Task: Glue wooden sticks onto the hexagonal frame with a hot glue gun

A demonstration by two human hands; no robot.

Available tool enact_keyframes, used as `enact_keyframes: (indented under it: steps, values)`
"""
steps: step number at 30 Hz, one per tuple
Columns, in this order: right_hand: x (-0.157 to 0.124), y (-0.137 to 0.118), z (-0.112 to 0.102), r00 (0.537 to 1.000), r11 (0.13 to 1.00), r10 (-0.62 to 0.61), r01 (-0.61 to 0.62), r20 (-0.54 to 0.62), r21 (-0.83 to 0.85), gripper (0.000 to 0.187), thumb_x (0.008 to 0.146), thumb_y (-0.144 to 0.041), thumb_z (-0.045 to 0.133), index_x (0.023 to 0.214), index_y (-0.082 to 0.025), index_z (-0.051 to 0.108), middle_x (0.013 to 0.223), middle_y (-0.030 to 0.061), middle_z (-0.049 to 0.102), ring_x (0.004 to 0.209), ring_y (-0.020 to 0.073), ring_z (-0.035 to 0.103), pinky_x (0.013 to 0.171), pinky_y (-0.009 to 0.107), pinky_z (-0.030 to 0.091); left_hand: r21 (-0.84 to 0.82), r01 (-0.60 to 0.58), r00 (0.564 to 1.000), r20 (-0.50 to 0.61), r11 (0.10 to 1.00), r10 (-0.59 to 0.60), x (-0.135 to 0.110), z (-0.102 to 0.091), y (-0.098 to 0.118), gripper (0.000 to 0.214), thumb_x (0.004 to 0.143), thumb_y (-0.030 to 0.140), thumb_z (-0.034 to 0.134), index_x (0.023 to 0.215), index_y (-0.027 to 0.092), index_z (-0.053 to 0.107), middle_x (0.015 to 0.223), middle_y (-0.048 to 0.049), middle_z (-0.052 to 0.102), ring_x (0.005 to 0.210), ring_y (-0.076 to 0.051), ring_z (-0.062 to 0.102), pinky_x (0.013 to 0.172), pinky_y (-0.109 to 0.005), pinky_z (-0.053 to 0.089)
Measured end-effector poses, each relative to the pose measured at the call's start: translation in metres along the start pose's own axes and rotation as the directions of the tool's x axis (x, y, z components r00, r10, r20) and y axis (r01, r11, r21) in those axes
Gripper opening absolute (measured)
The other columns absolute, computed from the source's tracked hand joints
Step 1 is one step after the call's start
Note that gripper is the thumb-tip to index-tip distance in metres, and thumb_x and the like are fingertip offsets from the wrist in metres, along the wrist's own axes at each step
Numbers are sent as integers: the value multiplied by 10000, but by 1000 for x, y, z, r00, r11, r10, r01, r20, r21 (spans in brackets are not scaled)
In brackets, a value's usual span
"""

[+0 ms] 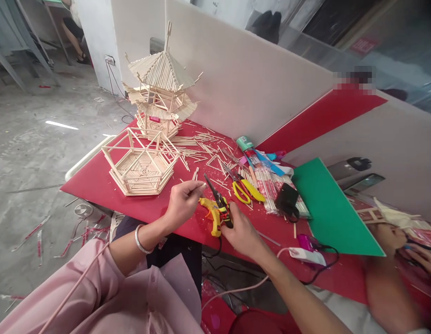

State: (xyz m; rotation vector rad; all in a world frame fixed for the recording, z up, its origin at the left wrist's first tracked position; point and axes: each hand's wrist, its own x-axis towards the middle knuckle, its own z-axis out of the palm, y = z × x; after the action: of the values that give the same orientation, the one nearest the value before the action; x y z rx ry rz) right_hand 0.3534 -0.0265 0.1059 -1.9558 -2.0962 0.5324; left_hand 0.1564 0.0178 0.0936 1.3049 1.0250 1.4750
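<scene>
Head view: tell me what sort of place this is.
Likely a craft workspace, judging by the pagoda-like stick model, the loose sticks strewn on the red table, and the yellow glue gun.

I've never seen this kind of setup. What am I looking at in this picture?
No machine is involved: someone works with bare hands, filmed by one camera worn on their head, looking forward and down. On the red table stand a pagoda-like stick model and a six-sided stick frame, with loose sticks scattered nearby. The right hand grips pliers beside a yellow glue gun. The left hand has its fingers pinched together; what, if anything, they hold is too small to tell.
</scene>
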Motion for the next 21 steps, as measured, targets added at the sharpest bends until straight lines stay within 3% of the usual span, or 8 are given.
enact_keyframes:
  steps: [3,7,10,13,16,19,21]
  values:
    - [4,3,-10,998,998,31,-34,59,50,268,704,-267,515,963,-243,447,900,53,672,820,231,656,708,329,496,-100,150,988,62,984,-144,2,-5,-4,314,828,453,664,737,155,708,603,-23,642,518,-102,474,506,-234,384]
    - [4,7,-13,995,996,92,-92,40,17,391,692,-272,519,1078,-212,500,1039,101,674,976,269,659,821,384,525,-308,347,937,148,886,-315,0,-10,-9,460,713,553,757,905,140,701,613,-15,663,418,-50,349,412,-207,257]
    - [-3,8,-2,998,1000,5,-6,-57,-1,574,699,-291,545,1259,-186,477,1197,136,634,1128,294,616,954,429,501,-400,390,921,152,829,-360,-1,-12,-8,489,654,544,812,896,147,661,624,-14,673,416,-38,356,412,-193,248]
    - [-3,13,6,989,999,-47,44,-144,-21,636,735,-318,575,1350,-210,456,1265,124,611,1185,290,590,1009,430,475,-417,406,914,169,813,-369,-2,-13,-5,460,629,523,837,817,147,651,626,-9,658,423,-31,355,409,-187,244]
    - [18,31,3,983,991,91,-106,-161,-87,670,759,-386,616,1382,-190,464,1282,149,610,1160,307,606,964,439,494,-417,419,908,177,807,-380,-4,-14,-3,461,611,521,846,805,143,667,627,0,636,427,-31,362,401,-185,245]
    - [49,56,-7,952,927,301,-307,-58,-214,696,770,-433,629,1392,-156,484,1286,182,618,1152,337,616,935,460,497,-417,423,906,171,804,-388,-8,-15,-3,460,609,524,846,805,143,678,626,2,633,433,-36,380,403,-185,264]
    - [66,67,-10,927,888,375,-355,13,-293,726,777,-472,632,1410,-148,485,1308,193,613,1176,348,611,939,456,491,-416,421,907,161,806,-390,-11,-15,-5,458,609,520,849,808,142,684,624,2,636,437,-37,393,410,-186,281]
